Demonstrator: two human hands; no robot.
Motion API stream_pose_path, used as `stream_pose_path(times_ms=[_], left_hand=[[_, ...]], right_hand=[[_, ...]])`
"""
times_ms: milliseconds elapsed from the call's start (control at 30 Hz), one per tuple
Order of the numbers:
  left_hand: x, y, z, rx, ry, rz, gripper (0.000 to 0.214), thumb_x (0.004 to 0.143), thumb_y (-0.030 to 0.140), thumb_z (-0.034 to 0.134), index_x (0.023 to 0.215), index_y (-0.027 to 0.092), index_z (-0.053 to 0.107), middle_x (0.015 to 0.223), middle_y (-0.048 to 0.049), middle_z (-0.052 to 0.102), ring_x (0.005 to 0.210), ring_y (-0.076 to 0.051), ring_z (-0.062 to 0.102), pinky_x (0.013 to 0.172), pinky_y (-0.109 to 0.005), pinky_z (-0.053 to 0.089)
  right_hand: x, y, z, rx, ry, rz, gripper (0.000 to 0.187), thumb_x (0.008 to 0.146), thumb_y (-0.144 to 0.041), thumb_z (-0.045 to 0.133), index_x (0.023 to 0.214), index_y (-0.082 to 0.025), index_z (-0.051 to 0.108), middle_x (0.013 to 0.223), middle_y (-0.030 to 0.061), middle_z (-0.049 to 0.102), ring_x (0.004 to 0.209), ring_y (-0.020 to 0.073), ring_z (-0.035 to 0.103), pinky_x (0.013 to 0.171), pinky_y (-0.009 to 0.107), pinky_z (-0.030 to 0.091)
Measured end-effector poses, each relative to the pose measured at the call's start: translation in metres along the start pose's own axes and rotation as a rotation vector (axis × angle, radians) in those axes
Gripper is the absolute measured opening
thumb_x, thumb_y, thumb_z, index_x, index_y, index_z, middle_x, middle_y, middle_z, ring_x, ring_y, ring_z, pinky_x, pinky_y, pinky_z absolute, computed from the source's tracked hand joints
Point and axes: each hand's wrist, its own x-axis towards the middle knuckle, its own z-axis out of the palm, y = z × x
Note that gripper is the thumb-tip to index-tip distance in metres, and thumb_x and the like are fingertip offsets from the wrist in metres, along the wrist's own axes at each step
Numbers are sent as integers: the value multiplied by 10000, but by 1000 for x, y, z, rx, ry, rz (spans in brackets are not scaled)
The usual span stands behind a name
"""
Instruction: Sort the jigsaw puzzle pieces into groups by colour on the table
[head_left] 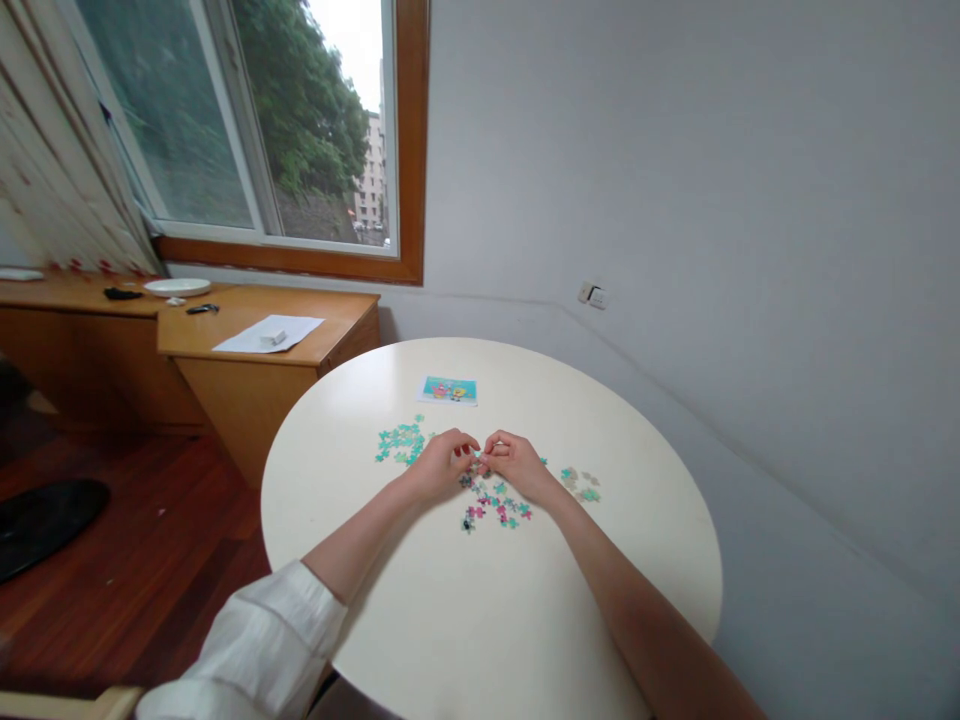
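Over a spread of loose jigsaw pieces (499,503), pink, teal and dark, my two hands meet at the fingertips. My left hand (445,464) is closed in a pinch, thumb and fingers curled inward. Facing it, my right hand (519,466) pinches too. A small teal puzzle piece (479,456) shows between the fingertips, partly hidden by them. To the left lies a cluster of mostly teal pieces (402,441). A smaller group of pieces (581,484), some beige and some teal, sits right of my right hand. Behind the hands is a cartoon picture card (448,390).
Everything lies on a round white table (465,610). A wooden cabinet (345,330) stands beyond its left edge, carrying a paper sheet (300,329), a small white block (274,338) and a white plate (178,287). A wall (712,250) runs behind and along the right.
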Motion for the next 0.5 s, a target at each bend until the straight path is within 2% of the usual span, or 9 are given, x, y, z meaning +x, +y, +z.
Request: stream_pose_path(times_ms=[133, 233, 333, 400, 500], left_hand=[[3, 3, -2, -56, -31, -10, 103, 731, 188, 518, 722, 162, 617, 663, -6, 613, 645, -112, 536, 645, -228, 428], [14, -3, -11, -45, 42, -64, 85, 718, 183, 529, 679, 156, 599, 668, -13, 626, 634, -113, 543, 645, -233, 435], [32, -23, -27, -4, 178, -230, 79, 706, 186, 541, 679, 144, 602, 684, -35, 639, 630, -124, 561, 618, -240, 439], [42, -40, -39, 43, 196, -341, 57, 677, 174, 566, 657, 140, 607, 655, -35, 641, 624, -130, 567, 604, -242, 440], [51, -61, -53, 92, 156, -411, 39, 623, 179, 613, 614, 141, 619, 621, -27, 644, 625, -136, 575, 589, -236, 436]], right_hand=[[1, 2, 2, -37, 16, -17, 317, 594, -392, 708, 702, -199, 480, 580, -27, 594, 589, 137, 599, 590, 269, 448], [3, 1, -6, -92, 91, -40, 283, 609, -370, 682, 718, -200, 484, 618, -22, 589, 579, 122, 572, 571, 256, 438], [4, 0, -28, -198, 209, -61, 225, 618, -322, 644, 733, -199, 494, 631, -22, 567, 565, 112, 539, 543, 242, 418], [4, 2, -49, -297, 307, -58, 178, 623, -291, 606, 739, -201, 505, 617, -30, 542, 545, 109, 515, 525, 240, 405], [1, 7, -82, -490, 491, -18, 108, 620, -247, 560, 710, -197, 527, 625, -20, 543, 570, 120, 522, 552, 252, 406]])
